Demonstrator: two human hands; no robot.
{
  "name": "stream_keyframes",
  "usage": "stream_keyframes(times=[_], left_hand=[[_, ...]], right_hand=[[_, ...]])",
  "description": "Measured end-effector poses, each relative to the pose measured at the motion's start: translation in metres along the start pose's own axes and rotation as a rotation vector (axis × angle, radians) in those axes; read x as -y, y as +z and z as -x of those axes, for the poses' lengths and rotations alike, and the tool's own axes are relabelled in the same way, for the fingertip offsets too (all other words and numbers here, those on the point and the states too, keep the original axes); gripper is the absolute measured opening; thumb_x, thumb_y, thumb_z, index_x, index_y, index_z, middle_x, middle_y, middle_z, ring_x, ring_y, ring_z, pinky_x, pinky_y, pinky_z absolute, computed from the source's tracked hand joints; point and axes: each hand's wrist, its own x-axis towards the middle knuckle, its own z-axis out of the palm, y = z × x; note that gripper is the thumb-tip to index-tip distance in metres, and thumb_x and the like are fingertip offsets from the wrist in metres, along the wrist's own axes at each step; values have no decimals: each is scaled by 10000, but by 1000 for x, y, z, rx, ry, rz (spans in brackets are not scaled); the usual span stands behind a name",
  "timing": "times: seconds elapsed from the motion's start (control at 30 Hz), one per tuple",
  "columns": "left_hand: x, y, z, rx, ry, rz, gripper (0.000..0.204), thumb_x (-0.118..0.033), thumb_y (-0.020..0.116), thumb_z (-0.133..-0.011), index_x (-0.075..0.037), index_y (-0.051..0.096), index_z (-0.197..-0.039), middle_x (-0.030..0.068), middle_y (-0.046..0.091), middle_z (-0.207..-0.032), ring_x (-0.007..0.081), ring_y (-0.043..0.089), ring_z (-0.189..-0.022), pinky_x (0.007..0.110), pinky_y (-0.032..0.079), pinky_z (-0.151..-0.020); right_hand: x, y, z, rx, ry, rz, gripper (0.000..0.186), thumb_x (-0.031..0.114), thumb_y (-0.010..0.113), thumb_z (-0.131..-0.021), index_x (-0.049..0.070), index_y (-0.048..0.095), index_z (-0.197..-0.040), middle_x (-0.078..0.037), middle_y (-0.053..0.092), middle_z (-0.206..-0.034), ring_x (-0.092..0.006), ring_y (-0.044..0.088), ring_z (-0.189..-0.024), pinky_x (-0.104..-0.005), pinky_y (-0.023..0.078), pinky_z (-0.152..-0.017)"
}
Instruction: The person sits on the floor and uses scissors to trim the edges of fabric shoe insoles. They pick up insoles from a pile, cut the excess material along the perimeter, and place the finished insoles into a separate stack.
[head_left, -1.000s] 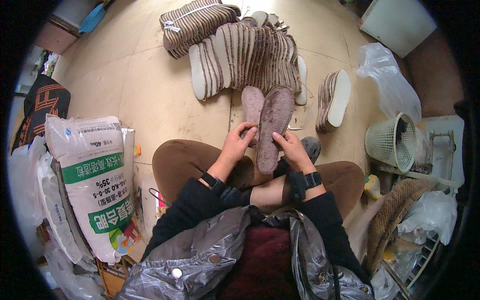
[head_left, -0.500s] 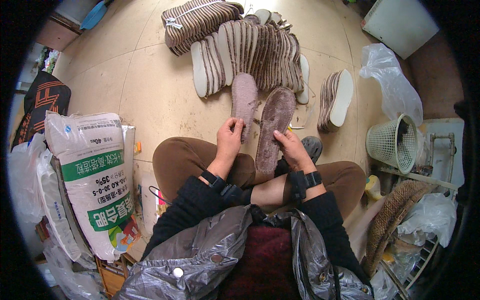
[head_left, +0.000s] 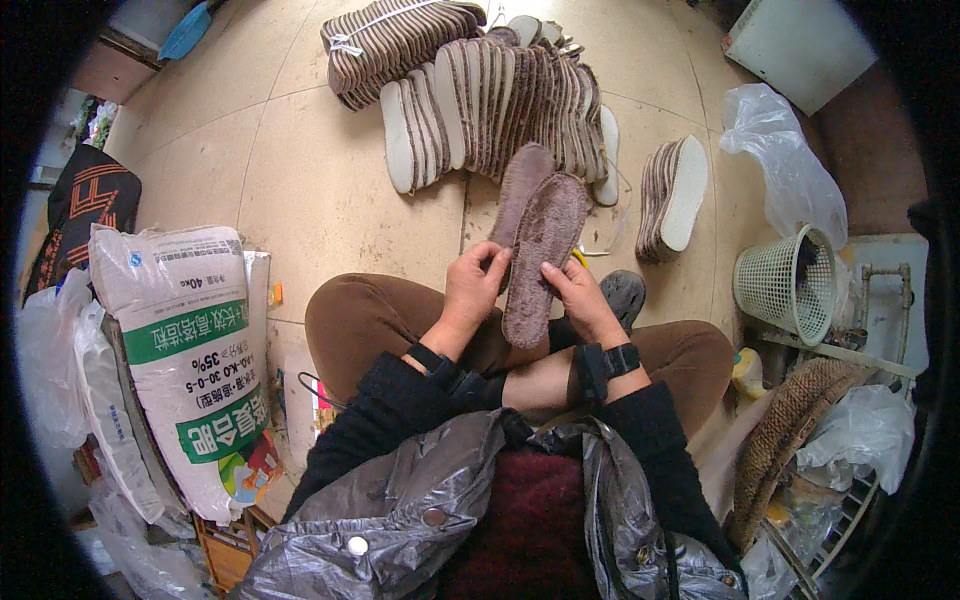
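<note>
Two fuzzy brown shoe insoles are held up between my hands above my crossed legs. My left hand (head_left: 474,286) pinches the rear insole (head_left: 522,180) by its edge, and most of its lower part is hidden. In front of it, overlapping, is the second insole (head_left: 546,245), gripped along its right edge by my right hand (head_left: 579,297), thumb on the fuzzy face. Beyond them on the floor stands a long row of insoles (head_left: 515,105), fuzzy brown and white sides alternating. A tied bundle of insoles (head_left: 405,45) lies behind the row at the left.
A smaller stack of insoles (head_left: 675,200) stands at the right. Farther right are a clear plastic bag (head_left: 785,165), a pale green plastic basket (head_left: 780,285) and a woven brown mat (head_left: 790,440). A large printed sack (head_left: 185,350) leans at my left.
My left hand has moved right, bringing its insole behind the one in my right hand, so the two now overlap. The right-hand insole has turned to show more of its fuzzy face.
</note>
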Motion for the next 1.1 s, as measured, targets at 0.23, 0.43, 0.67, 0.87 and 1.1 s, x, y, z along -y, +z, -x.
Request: stream_keyframes(times=[0.23,0.43,0.67,0.87,1.1], left_hand=[[-1,-13,-8,-135,-147,-54,226,-208,601,-902,1,594,-817,31,593,-697,76,504,-654,242,436,-612],[1,-2,-7,-78,16,106,205,-207,635,-881,-7,651,-918,1,611,-722,72,540,-675,230,453,-603],[3,0,0,146,-93,128,169,-169,620,-891,-4,612,-856,-18,571,-687,59,507,-611,217,428,-545],[7,0,-4,0,-33,94,204,-193,585,-914,-7,594,-830,-6,557,-675,64,507,-646,227,422,-575],[10,-9,-10,-47,-110,-9,226,-221,592,-907,-1,615,-861,22,606,-737,86,525,-694,251,441,-632]], right_hand=[[1,-2,-1,-17,13,-88,286,218,518,-948,-3,578,-1120,-16,623,-1038,-108,566,-925,-266,430,-866],[-2,-6,-2,-49,-7,-79,276,215,518,-948,0,582,-1109,-12,626,-1033,-102,567,-909,-264,433,-848],[-3,-4,-2,3,11,-35,303,219,519,-947,-2,568,-1149,-21,614,-1069,-106,555,-960,-266,424,-885],[0,-4,0,63,57,-29,310,210,519,-947,-2,555,-1170,-19,606,-1081,-105,543,-980,-265,416,-900],[-1,-3,-2,-50,-15,24,303,227,532,-942,1,564,-1143,-19,612,-1053,-102,552,-931,-266,434,-854]])
